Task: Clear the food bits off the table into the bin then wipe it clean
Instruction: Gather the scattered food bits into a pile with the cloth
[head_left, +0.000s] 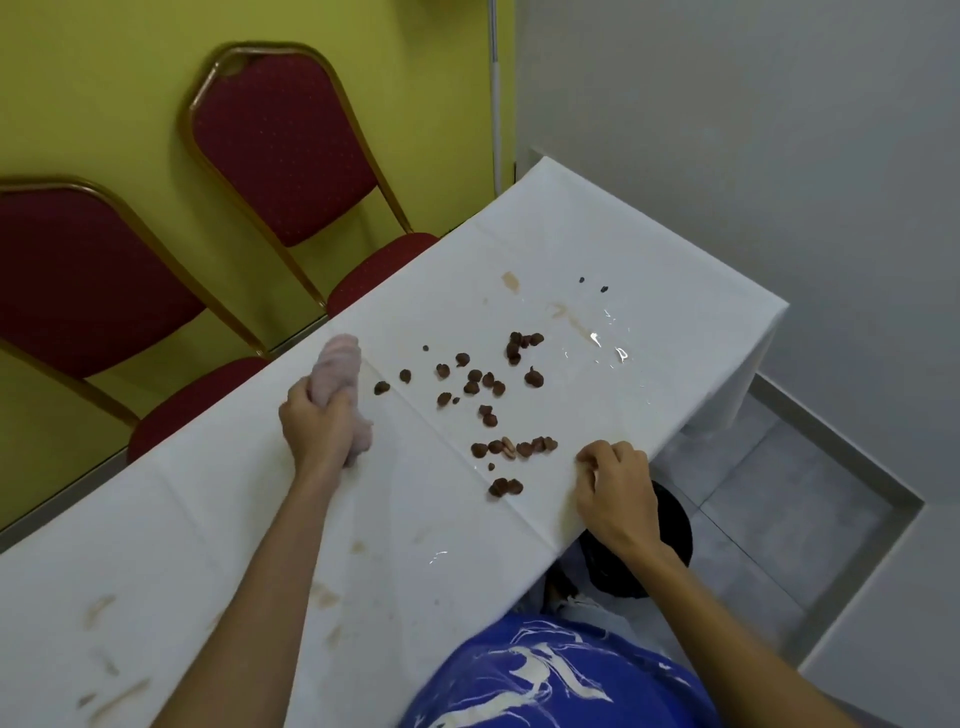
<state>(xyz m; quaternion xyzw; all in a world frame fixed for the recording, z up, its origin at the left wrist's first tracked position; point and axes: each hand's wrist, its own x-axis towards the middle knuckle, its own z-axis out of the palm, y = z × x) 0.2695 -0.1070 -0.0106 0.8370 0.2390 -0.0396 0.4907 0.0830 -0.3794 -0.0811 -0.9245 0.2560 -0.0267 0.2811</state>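
Left hand (318, 427): closed around a pink cloth (340, 375), far from the bin.
Right hand (615, 486): fingers curled at the table (649, 270) edge; cannot tell if it holds anything.
Bits (488, 410): spread between the hands, nearer the right hand.
Bin (675, 525): black, under the edge, right below the right hand.

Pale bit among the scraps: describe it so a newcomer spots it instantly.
Start at the white table, then the right hand at its edge. Just left of that hand runs a short row of brown scraps; the pale bit lies within it, the only tan piece among dark ones.
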